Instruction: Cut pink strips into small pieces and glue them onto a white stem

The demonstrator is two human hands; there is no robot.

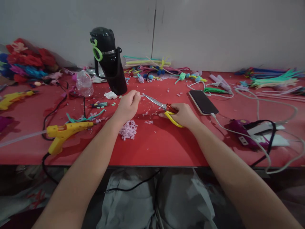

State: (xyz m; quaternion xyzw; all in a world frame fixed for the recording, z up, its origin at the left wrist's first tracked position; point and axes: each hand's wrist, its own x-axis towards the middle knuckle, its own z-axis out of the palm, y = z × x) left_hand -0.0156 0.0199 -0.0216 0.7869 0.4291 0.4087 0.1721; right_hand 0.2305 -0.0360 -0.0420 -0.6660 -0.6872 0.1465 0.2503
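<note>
Scissors (164,109) gripped in closed right hand (182,114), blades parted, tips toward left hand (127,105). Left hand fisted, pinching something too small to tell. Pink bits (128,129) just below it on red surface (154,146). Phone (203,101) right of right hand.

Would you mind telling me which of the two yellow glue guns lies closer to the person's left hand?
The yellow glue gun just left of the left hand, beside the forearm. The other glue gun lies far off at the table's left edge.

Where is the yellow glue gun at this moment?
In the head view the yellow glue gun lies on the red table near its front edge, left of the left hand and the pink cut pieces.
</note>
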